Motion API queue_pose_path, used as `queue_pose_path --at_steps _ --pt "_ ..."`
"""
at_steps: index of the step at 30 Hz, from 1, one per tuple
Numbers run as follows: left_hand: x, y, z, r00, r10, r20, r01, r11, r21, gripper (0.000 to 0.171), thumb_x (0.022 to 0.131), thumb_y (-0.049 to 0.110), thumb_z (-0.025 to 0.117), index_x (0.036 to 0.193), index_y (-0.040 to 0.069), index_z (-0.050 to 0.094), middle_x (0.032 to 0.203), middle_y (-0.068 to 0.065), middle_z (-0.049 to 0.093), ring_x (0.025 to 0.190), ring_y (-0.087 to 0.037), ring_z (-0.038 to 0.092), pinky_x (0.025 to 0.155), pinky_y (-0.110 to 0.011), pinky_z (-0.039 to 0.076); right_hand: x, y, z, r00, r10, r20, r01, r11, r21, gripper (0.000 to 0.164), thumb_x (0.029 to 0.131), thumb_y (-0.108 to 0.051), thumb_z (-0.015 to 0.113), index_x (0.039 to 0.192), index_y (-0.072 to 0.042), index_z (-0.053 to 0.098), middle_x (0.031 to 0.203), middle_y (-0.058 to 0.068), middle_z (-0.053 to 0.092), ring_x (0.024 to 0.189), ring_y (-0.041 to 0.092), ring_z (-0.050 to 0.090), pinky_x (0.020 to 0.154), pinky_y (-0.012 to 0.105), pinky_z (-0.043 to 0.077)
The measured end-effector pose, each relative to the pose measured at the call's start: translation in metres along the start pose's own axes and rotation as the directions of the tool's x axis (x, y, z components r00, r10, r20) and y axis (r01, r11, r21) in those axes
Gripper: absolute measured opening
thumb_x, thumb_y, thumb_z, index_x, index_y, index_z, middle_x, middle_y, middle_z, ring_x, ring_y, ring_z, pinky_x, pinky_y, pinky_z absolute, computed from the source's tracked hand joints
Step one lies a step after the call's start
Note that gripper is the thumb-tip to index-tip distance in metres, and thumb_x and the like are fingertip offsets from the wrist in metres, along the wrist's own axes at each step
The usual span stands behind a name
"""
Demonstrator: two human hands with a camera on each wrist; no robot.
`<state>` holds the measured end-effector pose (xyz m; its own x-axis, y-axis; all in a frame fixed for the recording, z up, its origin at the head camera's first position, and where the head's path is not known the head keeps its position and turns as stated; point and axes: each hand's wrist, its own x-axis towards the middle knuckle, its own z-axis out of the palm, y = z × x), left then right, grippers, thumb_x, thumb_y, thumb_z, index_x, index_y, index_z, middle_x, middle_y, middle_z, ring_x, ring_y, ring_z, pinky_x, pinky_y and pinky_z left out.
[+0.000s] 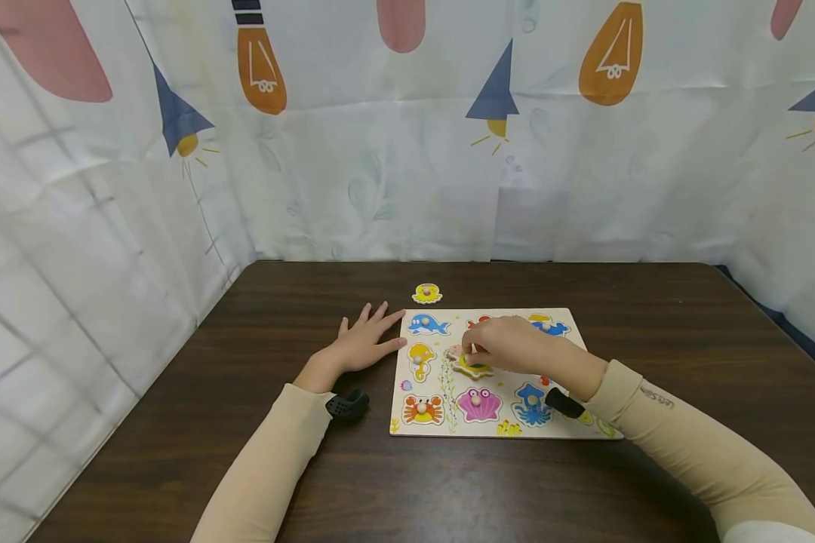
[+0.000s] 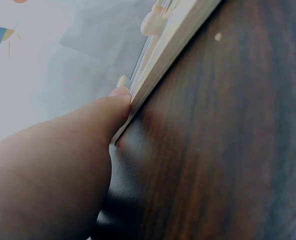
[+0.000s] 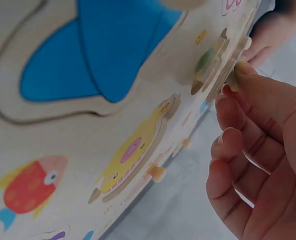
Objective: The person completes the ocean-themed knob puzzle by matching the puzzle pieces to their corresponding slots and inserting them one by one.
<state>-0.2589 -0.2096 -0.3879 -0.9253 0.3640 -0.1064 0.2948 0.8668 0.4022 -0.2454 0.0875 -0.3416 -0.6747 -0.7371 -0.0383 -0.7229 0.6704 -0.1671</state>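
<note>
A wooden knob puzzle board with sea-animal pieces lies on the table. My right hand is over the middle of it, pinching a yellow-and-green puzzle piece between thumb and fingers. In the right wrist view, that puzzle piece stands tilted close over a recess printed with a green picture. My left hand rests on the table with fingers spread. Its thumb touches the board's left edge.
A yellow octopus-like piece lies on the table behind the board. A crab, a pink shell, a blue squid and a seahorse sit in the board. A patterned curtain hangs behind the table.
</note>
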Motion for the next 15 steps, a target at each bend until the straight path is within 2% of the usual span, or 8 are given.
queue_pose_path --at_steps 15 --pt "0.0013 -0.0015 0.0011 1.0 -0.001 -0.005 0.001 1.0 0.001 0.072 0.104 0.054 0.05 0.166 0.025 0.025 0.171 -0.013 0.009 0.155 -0.041 -0.003 0.114 -0.073 -0.004 0.0053 -0.0041 0.001 0.999 -0.002 0.041 0.002 1.0 0.01 0.007 0.096 -0.023 0.076 0.096 -0.017 0.074 0.069 -0.011 0.055 0.063 0.007 0.049 0.058 0.024 0.042"
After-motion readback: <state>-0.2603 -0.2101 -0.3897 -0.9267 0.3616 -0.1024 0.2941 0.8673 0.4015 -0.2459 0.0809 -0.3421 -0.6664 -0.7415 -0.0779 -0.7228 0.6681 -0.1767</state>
